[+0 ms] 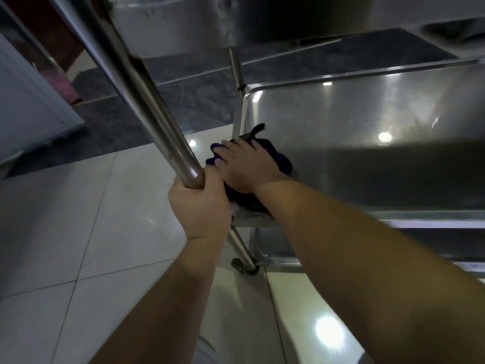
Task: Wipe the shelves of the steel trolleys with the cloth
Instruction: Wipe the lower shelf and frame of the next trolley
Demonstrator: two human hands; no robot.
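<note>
On the middle shelf (pixel 367 122) of the steel trolley, near its left front corner, lies a dark blue cloth (pixel 282 160), bunched up and partly hidden beneath the right hand (pixel 246 166). That hand lies flat on the cloth, its fingers (pixel 231 145) stretched out fairly straight and pressing down rather than curling round the fabric; a dark strip of the cloth sticks out beyond the fingertips toward the back of the shelf. The left hand (pixel 199 203) is just beside it, touching or nearly touching the right hand, with its fingers wrapped tightly round the upright steel post (pixel 147 101) at the trolley's near corner, the thumb side uppermost. The post runs up and away to the top left, and below the hand it continues down to a small black castor (pixel 242 266) on the pale glossy floor tiles (pixel 78 232). An upper shelf (pixel 210 19) shows from below at the top. Another post (pixel 237 69) rises at the shelf's far left corner. Dark marbled tiles (pixel 196 101) lie beyond, and a white panel (pixel 29 106) stands at the left edge
</note>
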